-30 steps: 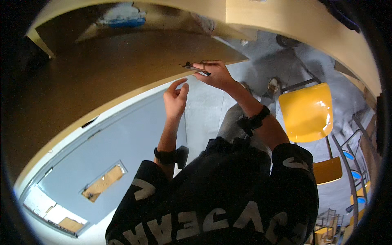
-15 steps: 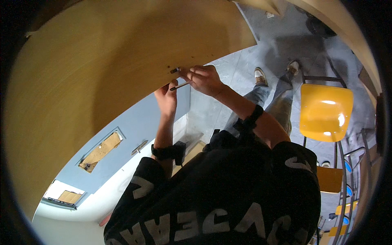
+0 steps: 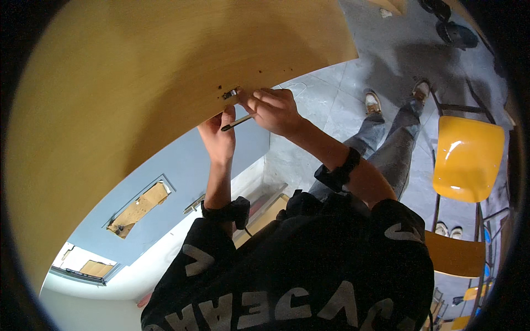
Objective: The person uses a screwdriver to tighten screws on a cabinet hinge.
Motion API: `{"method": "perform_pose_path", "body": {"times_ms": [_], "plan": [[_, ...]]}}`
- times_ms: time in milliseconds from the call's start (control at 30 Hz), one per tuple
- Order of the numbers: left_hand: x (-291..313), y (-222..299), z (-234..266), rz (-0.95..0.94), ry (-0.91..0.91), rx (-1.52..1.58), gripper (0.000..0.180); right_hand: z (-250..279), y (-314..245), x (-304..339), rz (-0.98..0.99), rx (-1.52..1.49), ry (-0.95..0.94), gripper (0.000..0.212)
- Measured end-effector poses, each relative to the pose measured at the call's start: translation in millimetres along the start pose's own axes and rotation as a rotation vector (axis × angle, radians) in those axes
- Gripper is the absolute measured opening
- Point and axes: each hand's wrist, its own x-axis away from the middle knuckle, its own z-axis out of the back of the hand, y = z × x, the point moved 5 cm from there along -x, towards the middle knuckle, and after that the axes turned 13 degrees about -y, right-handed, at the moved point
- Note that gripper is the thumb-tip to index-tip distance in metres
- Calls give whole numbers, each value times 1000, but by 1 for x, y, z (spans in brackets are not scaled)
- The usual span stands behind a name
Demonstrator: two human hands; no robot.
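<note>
My right hand (image 3: 274,112) is closed around a slim pen-like rod (image 3: 236,123); its dark end points down and left. The same hand's fingertips reach a small metal fitting (image 3: 231,94) set in a hole near the edge of a wood-grain board (image 3: 182,60). Just left of it, my left hand (image 3: 218,135) grips the board's edge, its thumb showing at the rim. The other left fingers are mostly hidden behind the board. Dark specks dot the surface around the fitting.
A yellow chair (image 3: 469,157) stands to the right on the grey tiled floor (image 3: 326,94). At the left is a grey-blue door (image 3: 190,171) with a handle (image 3: 194,203) and a brown-covered opening. Another person's shoes (image 3: 448,230) show beside a brown board (image 3: 455,254).
Both hands have shifted slightly left in the picture, along with the fitting. The rod still sits in my right hand. The chair and floor appear farther right as the view moves.
</note>
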Motion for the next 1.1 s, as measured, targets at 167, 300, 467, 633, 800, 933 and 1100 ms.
{"method": "perform_pose_path", "body": {"times_ms": [167,300,467,633,800,933,1100], "plan": [[1,-17,11,-34,-11,-96,22,-19,1,11,-7,9,101,17],[0,-22,12,-46,0,-73,24,-21,1,12,3,45,152,22],[-3,-17,8,-48,3,-38,24,-19,-1,12,-41,60,98,15],[-1,-19,12,66,-51,-71,12,-14,-7,9,-158,88,71,23],[-2,-15,6,21,-55,-41,12,-15,-5,11,-148,94,98,26],[-2,-13,7,-41,-17,-87,12,-19,-2,12,-101,75,73,26],[-4,-16,9,-62,9,-93,16,-21,0,13,-72,77,72,23]]}}
